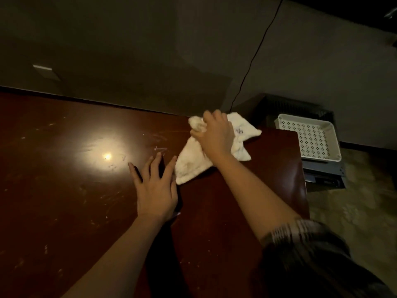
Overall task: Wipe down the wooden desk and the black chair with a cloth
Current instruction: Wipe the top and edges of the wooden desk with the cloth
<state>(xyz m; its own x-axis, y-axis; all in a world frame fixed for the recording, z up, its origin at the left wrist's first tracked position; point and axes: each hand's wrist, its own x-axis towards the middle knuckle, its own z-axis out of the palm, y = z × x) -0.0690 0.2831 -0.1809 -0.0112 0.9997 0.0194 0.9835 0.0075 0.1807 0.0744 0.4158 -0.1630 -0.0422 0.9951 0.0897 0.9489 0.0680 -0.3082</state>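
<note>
While right hand [214, 134] fingers clutch cloth [193, 164] on desk [64, 168], left hand [156, 190] fingers spread flat, white tray [309, 138] beyond.

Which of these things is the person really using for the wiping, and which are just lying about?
In use: white cloth, gripped by the right hand; wooden desk, with the left hand resting flat on it.

Lying about: white perforated tray beside the desk; black cable on the wall.
</note>
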